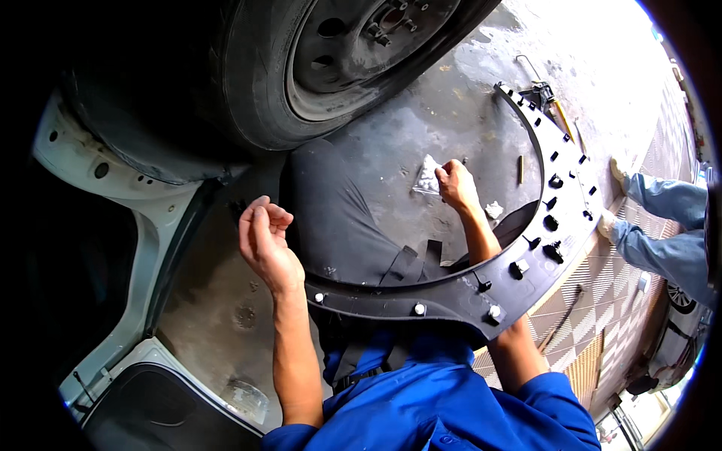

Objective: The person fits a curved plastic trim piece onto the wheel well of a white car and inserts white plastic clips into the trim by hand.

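Note:
A black plastic wheel-arch trim point(391, 309) curves across my lap, studded with several black clips point(551, 222) and white clips point(494, 311). My right forearm passes behind the trim and out through its arch. My right hand point(459, 185) is closed, its fingertips beside a clear bag of white clips point(429, 174) in front of me; whether it grips anything is hidden. Raised left of the trim, my left hand point(268, 244) has loosely curled fingers, and nothing shows in it.
A vehicle wheel point(259, 75) looms ahead, next to a pale body panel point(113, 177) at the left. On the floor lie a small rod point(520, 169) and a crumpled white scrap point(493, 210). A person in jeans point(662, 199) stands at the right, with a parked car point(669, 331) nearby.

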The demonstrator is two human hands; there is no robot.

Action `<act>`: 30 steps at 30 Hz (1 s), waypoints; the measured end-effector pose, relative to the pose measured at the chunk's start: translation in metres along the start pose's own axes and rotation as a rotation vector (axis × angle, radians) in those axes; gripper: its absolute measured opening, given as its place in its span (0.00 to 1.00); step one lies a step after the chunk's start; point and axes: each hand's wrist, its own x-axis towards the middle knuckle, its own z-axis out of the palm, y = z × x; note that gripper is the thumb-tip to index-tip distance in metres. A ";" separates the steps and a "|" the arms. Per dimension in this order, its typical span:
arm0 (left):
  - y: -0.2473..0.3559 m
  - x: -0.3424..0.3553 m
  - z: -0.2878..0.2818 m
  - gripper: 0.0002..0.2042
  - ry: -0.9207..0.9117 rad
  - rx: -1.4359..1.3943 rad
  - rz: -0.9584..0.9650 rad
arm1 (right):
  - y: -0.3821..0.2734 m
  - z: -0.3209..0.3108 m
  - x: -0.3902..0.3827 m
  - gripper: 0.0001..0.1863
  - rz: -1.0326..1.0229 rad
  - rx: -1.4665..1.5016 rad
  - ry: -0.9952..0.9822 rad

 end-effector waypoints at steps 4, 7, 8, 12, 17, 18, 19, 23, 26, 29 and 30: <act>-0.006 -0.003 0.003 0.10 -0.059 0.027 0.015 | -0.061 -0.065 -0.061 0.10 0.039 1.168 -0.188; -0.013 0.003 0.001 0.10 -0.121 0.009 0.006 | -0.071 -0.086 -0.073 0.08 -0.241 2.027 -0.537; -0.014 0.003 0.002 0.10 -0.149 0.003 -0.011 | -0.073 -0.089 -0.081 0.08 -0.306 2.029 -0.559; 0.004 -0.013 0.001 0.10 -0.256 0.044 0.002 | -0.097 -0.116 -0.151 0.06 -0.387 2.017 -0.615; 0.011 -0.024 -0.015 0.11 -0.308 0.019 -0.034 | -0.092 -0.109 -0.213 0.09 -0.489 1.775 -0.886; 0.013 -0.026 -0.016 0.10 -0.286 -0.003 -0.020 | -0.091 -0.106 -0.219 0.09 -0.519 1.703 -0.970; 0.013 -0.027 -0.019 0.10 -0.265 -0.026 -0.006 | -0.089 -0.105 -0.223 0.10 -0.548 1.628 -1.053; 0.008 -0.027 -0.045 0.11 -0.205 0.344 0.237 | -0.073 -0.107 -0.235 0.11 -0.566 1.378 -1.210; -0.016 -0.030 -0.090 0.16 -0.099 0.702 0.184 | -0.052 -0.100 -0.263 0.13 -0.229 1.552 -0.934; -0.038 -0.049 -0.142 0.30 -0.014 0.932 0.004 | -0.029 -0.088 -0.269 0.12 -0.183 1.674 -0.818; -0.053 -0.058 -0.157 0.32 0.025 0.891 -0.128 | -0.030 -0.087 -0.265 0.12 -0.277 1.649 -0.893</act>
